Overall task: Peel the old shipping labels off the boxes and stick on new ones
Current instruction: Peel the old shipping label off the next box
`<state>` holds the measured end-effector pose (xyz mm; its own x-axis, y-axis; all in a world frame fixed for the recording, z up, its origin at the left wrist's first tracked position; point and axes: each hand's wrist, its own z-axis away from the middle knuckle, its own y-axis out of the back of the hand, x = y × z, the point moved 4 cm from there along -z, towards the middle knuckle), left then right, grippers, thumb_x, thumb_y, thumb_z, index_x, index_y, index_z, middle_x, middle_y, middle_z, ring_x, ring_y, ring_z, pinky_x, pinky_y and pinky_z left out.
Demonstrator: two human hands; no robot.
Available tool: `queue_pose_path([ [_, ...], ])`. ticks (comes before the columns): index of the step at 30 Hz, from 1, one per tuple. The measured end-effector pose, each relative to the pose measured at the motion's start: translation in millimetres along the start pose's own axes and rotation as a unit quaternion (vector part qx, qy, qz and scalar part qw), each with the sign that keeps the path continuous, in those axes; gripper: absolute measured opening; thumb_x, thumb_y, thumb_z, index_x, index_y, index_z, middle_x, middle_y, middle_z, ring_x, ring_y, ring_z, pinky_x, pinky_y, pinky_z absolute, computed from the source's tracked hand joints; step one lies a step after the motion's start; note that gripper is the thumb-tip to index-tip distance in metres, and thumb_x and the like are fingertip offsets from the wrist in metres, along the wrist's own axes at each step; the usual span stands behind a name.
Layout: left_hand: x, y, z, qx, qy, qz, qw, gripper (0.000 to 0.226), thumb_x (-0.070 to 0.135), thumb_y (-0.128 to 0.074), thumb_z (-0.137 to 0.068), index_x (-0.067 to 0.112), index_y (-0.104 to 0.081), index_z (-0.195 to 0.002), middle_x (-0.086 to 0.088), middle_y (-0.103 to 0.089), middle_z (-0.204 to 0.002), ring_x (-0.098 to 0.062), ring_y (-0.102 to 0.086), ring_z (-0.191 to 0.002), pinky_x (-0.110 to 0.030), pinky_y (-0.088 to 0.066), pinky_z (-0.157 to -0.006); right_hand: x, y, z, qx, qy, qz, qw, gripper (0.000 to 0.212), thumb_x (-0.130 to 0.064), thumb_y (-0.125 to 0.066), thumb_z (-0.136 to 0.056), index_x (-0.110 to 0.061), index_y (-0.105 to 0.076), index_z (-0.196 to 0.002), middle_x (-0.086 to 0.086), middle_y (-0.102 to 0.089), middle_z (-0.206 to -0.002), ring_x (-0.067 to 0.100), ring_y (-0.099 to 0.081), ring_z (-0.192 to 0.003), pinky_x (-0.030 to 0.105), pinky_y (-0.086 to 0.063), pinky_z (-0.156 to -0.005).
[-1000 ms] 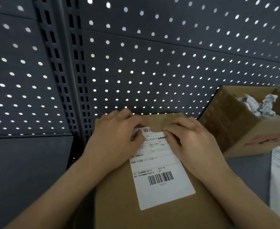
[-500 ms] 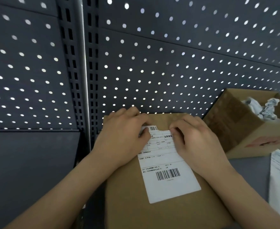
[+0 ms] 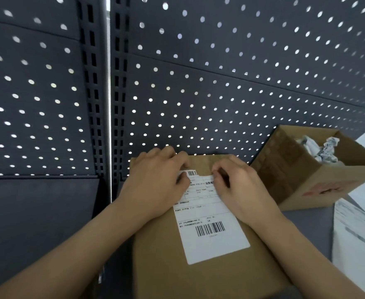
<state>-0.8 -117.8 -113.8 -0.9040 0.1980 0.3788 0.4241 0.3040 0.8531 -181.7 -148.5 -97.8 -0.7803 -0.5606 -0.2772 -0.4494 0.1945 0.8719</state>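
On top of the cardboard box (image 3: 166, 268), my left hand (image 3: 155, 184) grips the white shipping label's (image 3: 216, 247) far-left corner with curled fingers, and my right hand (image 3: 242, 188) pinches its far-right corner.

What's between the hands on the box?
Head view: between left hand and right hand, the top edge of the shipping label, with a small barcode, and bare box cardboard above.
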Motion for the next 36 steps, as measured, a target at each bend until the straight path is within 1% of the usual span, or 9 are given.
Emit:
queue_pose_path([
  [3,1.3,0.0,-0.9,-0.007,-0.001,-0.004,1.000,0.034,0.044,-0.037,-0.083,0.030,-0.060,-0.103,0.010,-0.053,-0.092,-0.018,-0.054,-0.088,-0.040,-0.046,-0.083,-0.8,1.2,-0.3,0.003,0.012,0.005,1.000,0.007,-0.011,-0.059,-0.090,-0.015,-0.064,-0.088,-0.004,-0.055,-0.090,0.013,-0.054,-0.068,0.035,-0.050,-0.064],
  [5,1.8,-0.1,-1.7,-0.004,-0.006,-0.001,1.000,0.033,0.043,-0.038,-0.083,0.028,-0.061,-0.103,0.009,-0.053,-0.090,-0.019,-0.054,-0.086,-0.041,-0.046,-0.083,-2.0,2.9,0.6,0.006,0.023,0.016,1.000,0.007,-0.011,-0.061,-0.089,-0.015,-0.066,-0.086,-0.007,-0.053,-0.081,0.012,-0.052,-0.064,0.036,-0.050,-0.060],
  [9,0.1,-0.6,-1.7,-0.001,-0.006,-0.004,1.000,0.035,0.042,-0.039,-0.083,0.028,-0.063,-0.104,0.007,-0.053,-0.089,-0.020,-0.055,-0.086,-0.040,-0.046,-0.083,-5.1,4.4,0.6,0.010,0.029,0.014,0.999,0.008,-0.010,-0.063,-0.086,-0.014,-0.065,-0.079,-0.006,-0.051,-0.071,0.012,-0.049,-0.062,0.038,-0.049,-0.057],
  [13,0.7,-0.7,-1.0,0.004,-0.009,-0.004,1.000,0.034,0.041,-0.041,-0.083,0.028,-0.063,-0.105,0.006,-0.056,-0.090,-0.021,-0.056,-0.087,-0.039,-0.045,-0.082,-3.9,3.4,0.4,0.005,0.029,0.017,0.999,0.009,-0.012,-0.062,-0.086,-0.016,-0.061,-0.078,-0.007,-0.049,-0.072,0.014,-0.048,-0.063,0.038,-0.049,-0.058],
  [18,0.5,-1.0,-1.9,0.004,-0.012,-0.001,1.000,0.031,0.040,-0.043,-0.084,0.028,-0.063,-0.105,0.006,-0.056,-0.090,-0.021,-0.056,-0.086,-0.038,-0.045,-0.081,-6.0,3.6,-0.5,0.004,0.034,0.021,0.999,0.011,-0.010,-0.064,-0.086,-0.014,-0.060,-0.077,-0.014,-0.041,-0.071,0.012,-0.044,-0.062,0.033,-0.044,-0.057],
  [22,1.0,-1.2,-2.6,-0.002,-0.011,0.003,1.000,0.034,0.042,-0.040,-0.082,0.029,-0.062,-0.104,0.006,-0.056,-0.091,-0.020,-0.054,-0.087,-0.039,-0.045,-0.083,-6.4,3.8,-1.7,0.003,0.029,0.023,0.999,0.011,-0.009,-0.063,-0.086,-0.012,-0.059,-0.076,-0.009,-0.046,-0.070,0.012,-0.045,-0.061,0.032,-0.044,-0.057],
  [27,0.2,-2.0,-2.4,0.003,-0.013,0.003,1.000,0.032,0.042,-0.041,-0.083,0.029,-0.062,-0.104,0.007,-0.056,-0.091,-0.019,-0.053,-0.086,-0.037,-0.043,-0.082,-7.0,4.4,-0.3,-0.001,0.017,0.000,1.000,0.012,-0.009,-0.062,-0.085,-0.012,-0.056,-0.075,-0.008,-0.047,-0.069,0.010,-0.045,-0.062,0.030,-0.043,-0.058],
  [32,-0.7,-2.7,-1.7,0.002,-0.015,-0.002,1.000,0.029,0.040,-0.045,-0.086,0.028,-0.061,-0.107,0.007,-0.056,-0.093,-0.019,-0.053,-0.088,-0.037,-0.044,-0.083,-5.5,5.2,1.9,0.001,-0.001,-0.023,1.000,0.007,-0.009,-0.062,-0.085,-0.013,-0.062,-0.089,-0.009,-0.049,-0.070,0.005,-0.048,-0.065,0.026,-0.040,-0.061],
  [36,1.7,-2.8,-2.0,0.003,-0.022,-0.016,1.000,0.026,0.038,-0.044,-0.087,0.027,-0.060,-0.105,0.005,-0.055,-0.091,-0.021,-0.053,-0.085,-0.038,-0.044,-0.080,-5.2,4.0,1.0,-0.002,0.005,-0.006,1.000,0.007,-0.008,-0.061,-0.083,-0.012,-0.065,-0.087,-0.006,-0.049,-0.076,0.011,-0.046,-0.066,0.030,-0.043,-0.062],
])
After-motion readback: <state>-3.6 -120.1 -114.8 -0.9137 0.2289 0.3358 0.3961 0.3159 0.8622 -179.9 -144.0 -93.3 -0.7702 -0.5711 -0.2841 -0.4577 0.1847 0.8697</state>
